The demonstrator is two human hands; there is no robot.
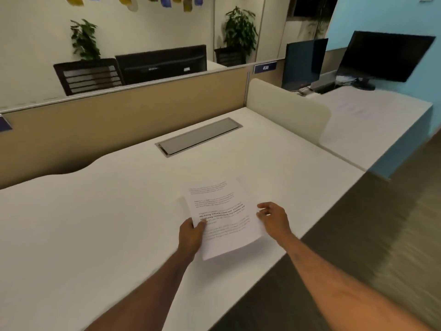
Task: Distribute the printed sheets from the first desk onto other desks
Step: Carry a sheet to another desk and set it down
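While the printed sheet hangs low over the near part of the white desk, the left hand pinches its left edge, thumb on top over the text and fingers underneath. The right hand sits at the sheet's right edge with fingers loosely curled; whether it actually grips the paper or only touches it I cannot tell. The near corner of the sheet looks slightly lifted off the surface, so I judge the step in hand to be laying this sheet down here.

To do it well, lower the sheet flat, text facing up, well inside the desk's front edge so it cannot slide to the floor, then let the thumb go only once the paper rests fully on the top.

Nothing on this desk blocks the spot. A closed grey cable hatch lies further back, well apart from the paper. Behind it runs a tan partition, and a low cream divider separates this desk from the neighbouring desk on the right, where a faint sheet seems to lie already near 2 dark monitors. Beyond the partition stand another monitor and 2 potted plants. Motion blur softens the right side.
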